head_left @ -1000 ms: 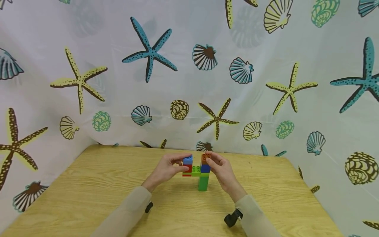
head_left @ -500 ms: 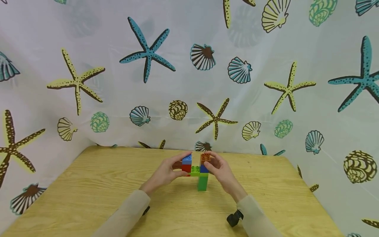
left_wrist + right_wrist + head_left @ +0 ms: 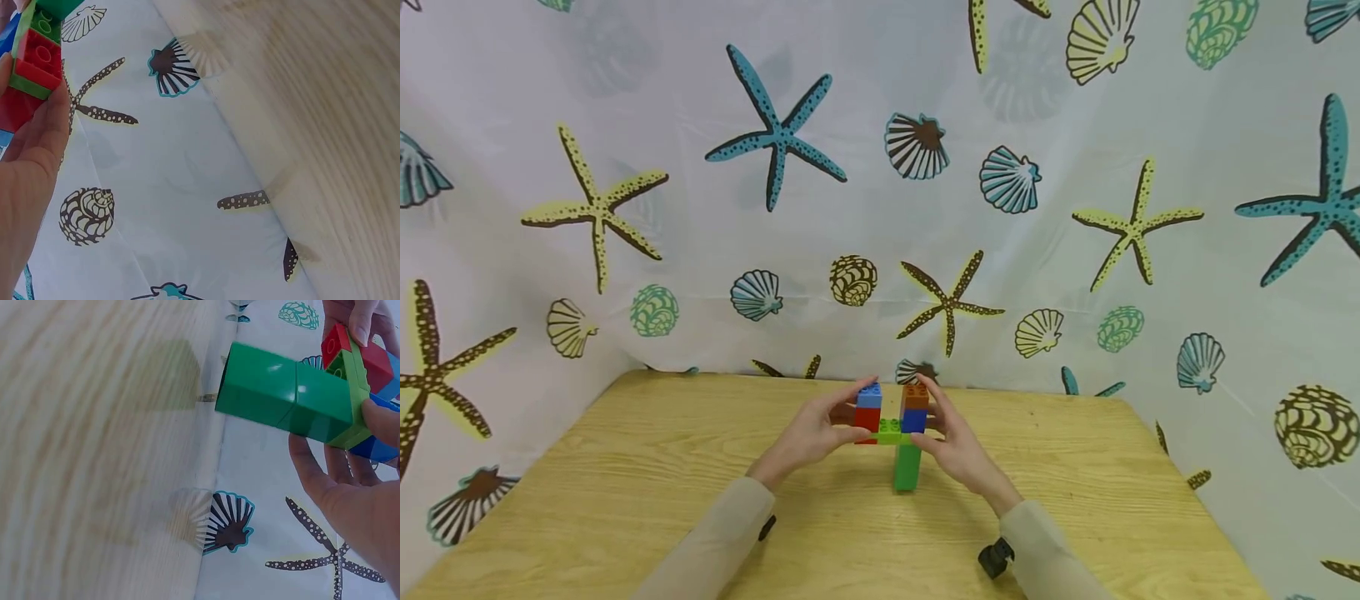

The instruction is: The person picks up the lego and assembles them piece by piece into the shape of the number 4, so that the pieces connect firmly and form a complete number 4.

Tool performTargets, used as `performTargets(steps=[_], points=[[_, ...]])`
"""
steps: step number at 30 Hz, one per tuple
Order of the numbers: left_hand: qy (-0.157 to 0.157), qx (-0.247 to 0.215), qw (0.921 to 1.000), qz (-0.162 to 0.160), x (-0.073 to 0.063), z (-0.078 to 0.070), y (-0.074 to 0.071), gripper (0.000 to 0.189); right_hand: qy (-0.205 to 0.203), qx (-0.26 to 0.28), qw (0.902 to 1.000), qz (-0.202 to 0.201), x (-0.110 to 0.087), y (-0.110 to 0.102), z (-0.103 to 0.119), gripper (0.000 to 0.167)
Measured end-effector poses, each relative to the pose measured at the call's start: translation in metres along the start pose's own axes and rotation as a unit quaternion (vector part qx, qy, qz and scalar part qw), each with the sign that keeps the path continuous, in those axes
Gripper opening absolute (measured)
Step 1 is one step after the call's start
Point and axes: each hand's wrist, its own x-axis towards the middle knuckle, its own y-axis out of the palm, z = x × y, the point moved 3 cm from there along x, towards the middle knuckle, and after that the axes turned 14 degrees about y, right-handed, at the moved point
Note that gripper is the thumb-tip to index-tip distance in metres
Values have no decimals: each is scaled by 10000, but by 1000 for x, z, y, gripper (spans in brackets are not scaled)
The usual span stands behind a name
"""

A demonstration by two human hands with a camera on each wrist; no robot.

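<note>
Both hands hold one structure of toy building bricks. Its long light green brick (image 3: 890, 437) runs across the middle. On the left end stand a red brick (image 3: 868, 418) and a light blue brick (image 3: 868, 398); another red brick (image 3: 39, 57) hangs beneath. A dark blue brick (image 3: 914, 421) and a brown brick (image 3: 915, 398) rise from the right end, above a column of two dark green bricks (image 3: 275, 387). My left hand (image 3: 808, 433) pinches the left end, thumb in front. Thumb and fingers of my right hand (image 3: 961, 446) grip the right end. The column's foot appears slightly off the table.
The wooden table (image 3: 662, 467) spreads around the hands. A white curtain (image 3: 835, 225) printed with starfish and shells hangs behind it and along both sides. Dark wrist devices (image 3: 996, 557) sit at the sleeve cuffs.
My right thumb has slid down from the upper bricks to the light green brick. My left thumb is lower too. The structure has shifted slightly left and nearer.
</note>
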Motion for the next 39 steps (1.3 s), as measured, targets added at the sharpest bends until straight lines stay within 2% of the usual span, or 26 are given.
performTargets(steps=[6,11,16,20,26,30,36,39], points=[[-183,-167,9996,-93,-3,7,-2,77,83,107,9999,6,2,-1,0,81],[-433,-270,9980,-377,-3,16,-4,76,242,537,9980,207,3,-3,-2,80],[-856,-470,9931,-653,-4,22,-2,72,497,970,9936,305,4,-3,-5,79],[-1248,-694,9870,-741,-7,27,1,73,898,1163,9888,250,5,-1,-14,76],[-1860,-1096,9749,-544,-9,37,4,72,1323,1141,9845,172,6,1,-19,74],[-2039,-1099,9721,-366,-8,43,3,70,1515,1015,9829,242,10,1,-22,74],[-2537,-1030,9616,-165,-9,49,6,69,1771,620,9814,403,16,3,-28,73],[-2633,-914,9604,-9,-7,53,9,68,1905,407,9798,441,19,3,-29,70]])
